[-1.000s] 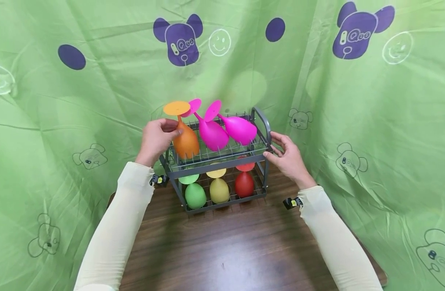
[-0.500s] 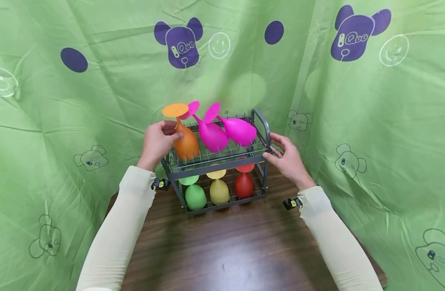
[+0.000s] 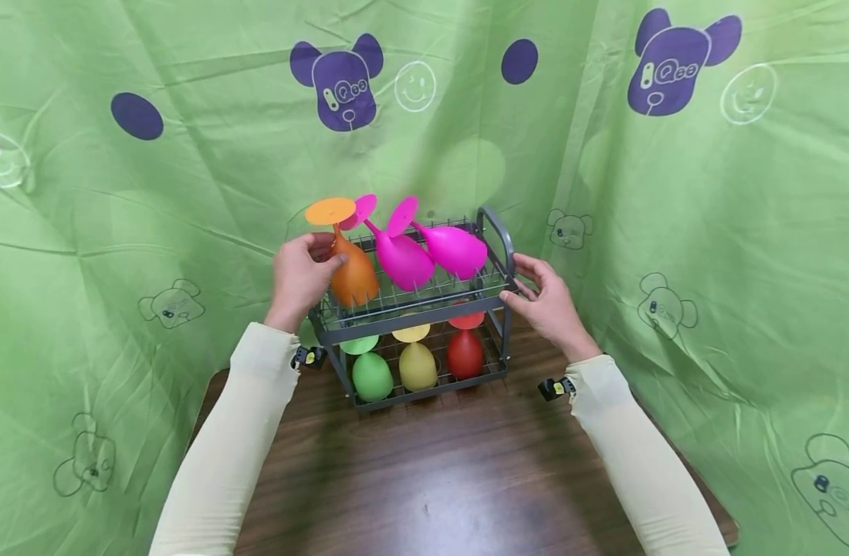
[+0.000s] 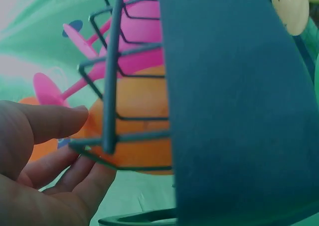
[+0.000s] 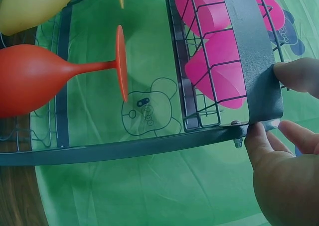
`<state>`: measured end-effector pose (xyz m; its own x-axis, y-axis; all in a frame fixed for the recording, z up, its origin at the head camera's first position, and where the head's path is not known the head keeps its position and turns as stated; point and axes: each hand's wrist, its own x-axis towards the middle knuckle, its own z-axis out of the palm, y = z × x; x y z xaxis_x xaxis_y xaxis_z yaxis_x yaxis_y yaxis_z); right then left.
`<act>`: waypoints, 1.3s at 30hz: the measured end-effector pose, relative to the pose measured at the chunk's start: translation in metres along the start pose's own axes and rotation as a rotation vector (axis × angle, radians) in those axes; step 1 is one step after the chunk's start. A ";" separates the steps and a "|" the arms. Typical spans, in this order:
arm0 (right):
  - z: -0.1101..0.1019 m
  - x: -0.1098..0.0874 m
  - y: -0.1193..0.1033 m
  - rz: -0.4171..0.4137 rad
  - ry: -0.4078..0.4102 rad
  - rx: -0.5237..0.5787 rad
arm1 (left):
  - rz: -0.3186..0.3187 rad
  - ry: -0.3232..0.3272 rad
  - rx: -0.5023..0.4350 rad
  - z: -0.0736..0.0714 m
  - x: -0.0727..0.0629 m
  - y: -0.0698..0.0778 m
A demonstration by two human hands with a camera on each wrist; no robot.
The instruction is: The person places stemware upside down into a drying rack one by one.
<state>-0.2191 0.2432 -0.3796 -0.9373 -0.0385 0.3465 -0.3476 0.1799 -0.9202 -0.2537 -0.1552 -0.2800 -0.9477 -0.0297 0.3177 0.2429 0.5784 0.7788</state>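
An orange plastic wine glass [image 3: 356,276] stands bowl-down, foot up and leaning left, at the left end of the upper tier of a grey two-tier dish rack [image 3: 417,315]. My left hand [image 3: 301,276] pinches it where the stem meets the bowl, thumb in front. Beside it two pink wine glasses [image 3: 405,262] lean in the wire slots. My right hand [image 3: 551,307] grips the rack's upper right corner, thumb on the front bar, fingers behind the frame. In the right wrist view, the thumb [image 5: 302,76] presses against the grey metal band.
On the lower tier, green [image 3: 373,377], yellow [image 3: 418,367] and red [image 3: 465,354] wine glasses stand bowl-down in a row. The rack stands on a brown wooden table [image 3: 424,471]. Green printed cloth [image 3: 209,177] hangs close behind and on both sides.
My left wrist has sunk slightly while the fingers keep their pinch on the orange wine glass. The right hand keeps its grip on the rack. The head view has shifted a little.
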 end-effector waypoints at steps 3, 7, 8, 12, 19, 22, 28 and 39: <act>0.000 0.000 0.001 0.004 -0.005 0.004 | 0.039 0.032 0.028 0.002 -0.002 0.000; 0.000 0.000 0.000 0.004 -0.001 0.006 | 0.080 0.063 0.063 0.005 -0.004 0.001; 0.000 0.000 -0.001 0.004 0.000 0.001 | 0.086 0.068 0.071 0.006 -0.005 0.002; 0.001 0.000 -0.002 0.005 -0.002 -0.010 | 0.075 0.082 0.064 0.008 -0.008 0.003; 0.001 -0.001 -0.002 0.007 -0.002 0.001 | 0.027 0.108 0.005 0.006 -0.019 0.004; 0.000 -0.001 -0.001 0.011 -0.001 -0.003 | 0.014 0.123 -0.001 0.005 -0.023 0.003; -0.001 -0.001 0.000 0.015 -0.004 0.001 | 0.012 0.154 0.018 0.004 -0.032 0.002; -0.002 0.000 0.002 0.012 -0.002 0.010 | 0.060 0.196 -0.051 0.010 -0.048 0.013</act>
<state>-0.2194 0.2451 -0.3811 -0.9416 -0.0382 0.3346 -0.3361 0.1703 -0.9263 -0.2076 -0.1383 -0.2906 -0.8740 -0.1573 0.4598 0.3129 0.5419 0.7801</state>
